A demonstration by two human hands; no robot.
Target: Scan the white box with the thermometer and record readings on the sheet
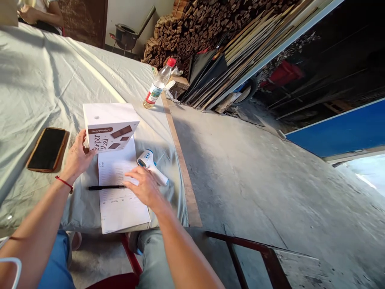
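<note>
My left hand (78, 154) grips the lower left corner of a white and brown "NutriMotion" box (112, 110), thumb on the front and fingers along the side. The box stands over the far end of a printed sheet of paper (122, 214). Above the sheet is my right hand (142, 184), fingers stretched out and holding nothing. A black pen (104, 187) lies across the paper, its right end at my right fingertips; contact is unclear. Just beyond that hand rests a white and blue infrared thermometer (159, 176), partly covered by it.
A phone in a brown case (46, 149) lies left of my left hand. Near the table's right edge stands a red-capped bottle (158, 84). The cloth-covered table (33, 80) ends in a wooden edge. Across it, another person's hands (28, 14) show. Stacked wood (177, 36) lies behind.
</note>
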